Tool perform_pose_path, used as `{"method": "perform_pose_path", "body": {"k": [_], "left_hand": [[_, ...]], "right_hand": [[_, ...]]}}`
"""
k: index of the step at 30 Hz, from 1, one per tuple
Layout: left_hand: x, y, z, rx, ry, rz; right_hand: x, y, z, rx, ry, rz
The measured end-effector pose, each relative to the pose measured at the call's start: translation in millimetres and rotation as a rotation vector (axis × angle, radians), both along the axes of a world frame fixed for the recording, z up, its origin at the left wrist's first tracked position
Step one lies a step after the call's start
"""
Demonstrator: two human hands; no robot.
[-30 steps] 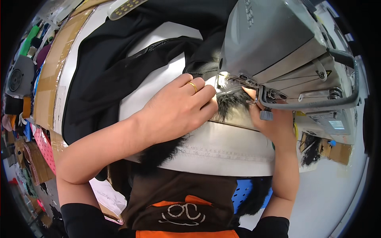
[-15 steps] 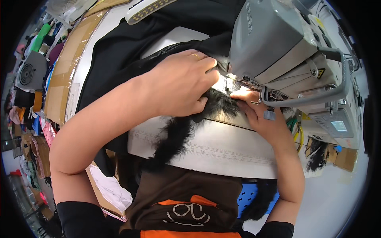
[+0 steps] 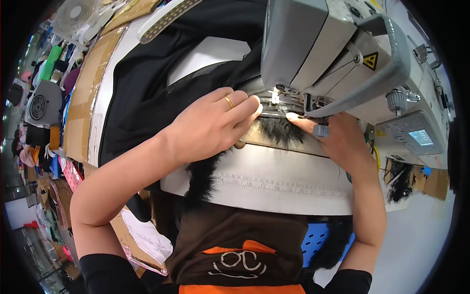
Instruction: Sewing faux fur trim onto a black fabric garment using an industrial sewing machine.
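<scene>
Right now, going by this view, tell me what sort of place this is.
Probably a sewing workshop: there's a grey sewing machine, black cloth spread beside it, and a white worktable marked with a ruler scale.

On the table (image 3: 274, 202) we list a garment (image 3: 147, 78), left of the machine (image 3: 296, 44); fur (image 3: 280, 131), before the machine. Left of the garment we enter cardboard (image 3: 84, 108); farther behind, a fan (image 3: 73, 18).
</scene>
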State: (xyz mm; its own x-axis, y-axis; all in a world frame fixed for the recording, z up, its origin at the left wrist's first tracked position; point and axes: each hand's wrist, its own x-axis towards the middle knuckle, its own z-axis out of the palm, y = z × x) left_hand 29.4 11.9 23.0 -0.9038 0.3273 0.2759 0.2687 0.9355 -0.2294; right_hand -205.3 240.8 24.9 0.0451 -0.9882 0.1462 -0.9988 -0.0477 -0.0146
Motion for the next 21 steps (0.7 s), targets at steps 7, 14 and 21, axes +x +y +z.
{"method": "perform_pose_path", "body": {"k": [7,14,21], "left_hand": [[-2.8,-8.3,-3.6,0.19,0.092,-0.085],[-7.7,-13.6,-2.8,0.216,0.032,-0.119],[-9.3,-17.6,-5.2,0.187,-0.045,-0.058]], "right_hand": [[8.3,-2.9,2.8,0.017,-0.281,-0.172],[2.6,0.8,-4.3,0.104,-0.314,-0.267],[4.8,7.1,-3.9,0.022,-0.167,-0.044]]}}
